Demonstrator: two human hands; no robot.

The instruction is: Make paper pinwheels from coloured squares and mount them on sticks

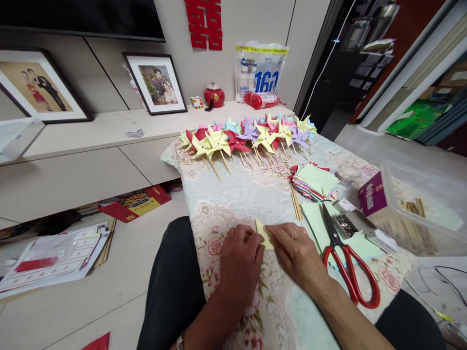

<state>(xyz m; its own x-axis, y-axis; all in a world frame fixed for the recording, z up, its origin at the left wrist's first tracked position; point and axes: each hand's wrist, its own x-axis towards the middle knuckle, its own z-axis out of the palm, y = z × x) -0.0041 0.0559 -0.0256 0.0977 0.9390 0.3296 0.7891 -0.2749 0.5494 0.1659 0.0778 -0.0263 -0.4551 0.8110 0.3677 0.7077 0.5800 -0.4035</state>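
Observation:
A small piece of folded pale yellow paper (268,239) lies on the flowered tablecloth close in front of me. My left hand (241,260) is closed at its left edge, fingers curled over the paper. From the other side my right hand (296,250) presses its fingertips onto the paper's right edge; part of the paper is hidden beneath them. Right of that hand rest red-handled scissors (340,257), partly on light green paper sheets (313,218). Farther back sits a stack of coloured paper squares (316,180), with thin wooden sticks (295,201) beside it.
Many paper pinwheels (264,138) on sticks lie along the table's far side. A small box of metal fasteners (346,224) and a clear plastic bin (430,209) holding sticks stand at right. A low cabinet (105,131) with framed photos (156,85) borders the table's far left.

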